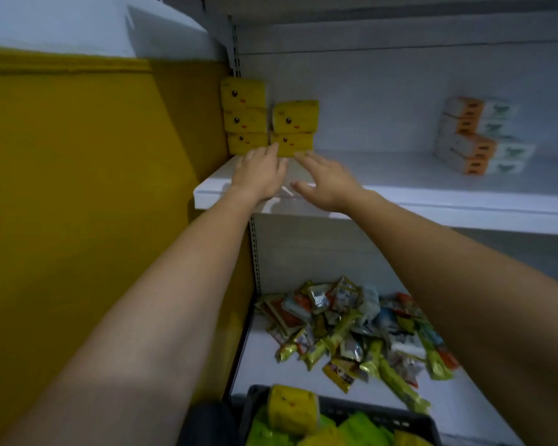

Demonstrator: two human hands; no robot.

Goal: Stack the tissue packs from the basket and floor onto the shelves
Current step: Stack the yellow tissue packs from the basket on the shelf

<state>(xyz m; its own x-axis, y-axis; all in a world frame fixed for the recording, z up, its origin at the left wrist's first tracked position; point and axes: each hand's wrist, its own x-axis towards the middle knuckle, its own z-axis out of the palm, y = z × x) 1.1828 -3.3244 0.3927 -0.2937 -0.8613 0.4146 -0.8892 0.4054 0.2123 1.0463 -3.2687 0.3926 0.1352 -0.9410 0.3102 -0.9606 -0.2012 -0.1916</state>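
Yellow tissue pack [291, 143] on shelf [384, 170] — left hand [260, 175], right hand [327, 183] straight-fingered, side by side, fingertips at its front.

Body in view: two arms only. Both the left grip [260, 175] and right grip [327, 185] are bare hands. Forearms bare from wrist to frame edge, surface plain. Nail and finger detail too blurred to tell.
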